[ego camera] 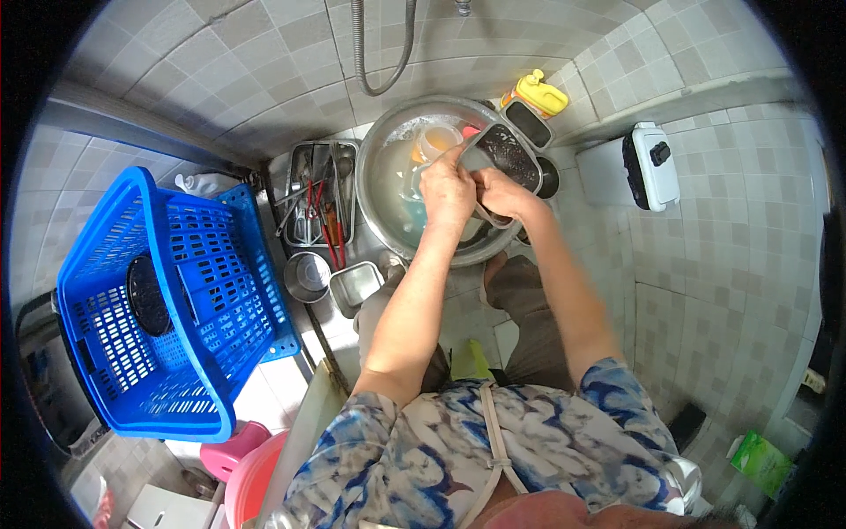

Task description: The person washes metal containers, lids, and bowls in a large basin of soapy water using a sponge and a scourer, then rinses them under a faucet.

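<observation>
My left hand (pixel 449 188) grips the near-left rim of a dark, deep container (pixel 509 155) with a light rim, tilted over a large round metal basin (pixel 372 221). White suds or a lacy pattern mottle the container's dark inner wall. My right hand (pixel 500 193) is at the container's lower side, its fingers curled and partly hidden; whether it holds a cloth or sponge cannot be seen. Cloudy, soapy water fills the basin. In it sit a translucent plastic cup (pixel 441 139) and a pinkish-red item (pixel 470 131), with bluish shapes under the water.
Left of the basin lies a metal tray (pixel 291 198) of utensils and red-handled tongs, with a metal pot (pixel 307 276) and a rectangular metal pan (pixel 355 289) below. A blue plastic basket (pixel 218 264) stands farther left. A yellow bottle (pixel 538 94) and dark containers (pixel 527 123) edge the right.
</observation>
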Demonstrator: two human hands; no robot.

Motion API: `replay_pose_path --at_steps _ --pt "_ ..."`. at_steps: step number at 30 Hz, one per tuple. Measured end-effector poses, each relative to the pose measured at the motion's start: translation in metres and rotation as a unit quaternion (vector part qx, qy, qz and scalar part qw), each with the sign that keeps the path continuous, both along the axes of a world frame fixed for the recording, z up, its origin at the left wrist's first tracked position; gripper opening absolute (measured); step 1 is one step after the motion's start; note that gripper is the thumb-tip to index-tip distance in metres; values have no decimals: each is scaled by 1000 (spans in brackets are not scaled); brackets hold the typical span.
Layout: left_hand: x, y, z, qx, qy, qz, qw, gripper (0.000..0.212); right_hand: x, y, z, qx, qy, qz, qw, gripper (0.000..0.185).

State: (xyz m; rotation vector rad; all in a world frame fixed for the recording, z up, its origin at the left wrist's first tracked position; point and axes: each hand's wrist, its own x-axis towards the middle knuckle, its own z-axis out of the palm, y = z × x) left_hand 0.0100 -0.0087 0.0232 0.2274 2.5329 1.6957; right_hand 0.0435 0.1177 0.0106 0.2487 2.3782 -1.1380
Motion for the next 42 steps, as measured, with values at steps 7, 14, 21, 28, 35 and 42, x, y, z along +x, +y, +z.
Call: replay_pose_path --at_steps 7,14,21,28,35,42 --pt "-2 -1 -2 -41 43 34 998 30 15 56 57 24 157 135 978 30" --pt "-21 -22 -12 259 -172 28 950 27 43 96 98 -12 350 -254 902 39" --pt "-19 -18 -5 390 -345 -26 853 26 17 65 35 -529 125 -430 721 43" --pt "-14 -1 -15 397 -220 82 887 27 1 14 6 -668 97 -393 624 50" --pt "2 10 -1 125 -8 89 988 28 45 50 -8 -531 175 -432 707 41" --pt "-27 -26 -12 -15 102 117 988 38 35 28 22 -242 234 -403 851 19"
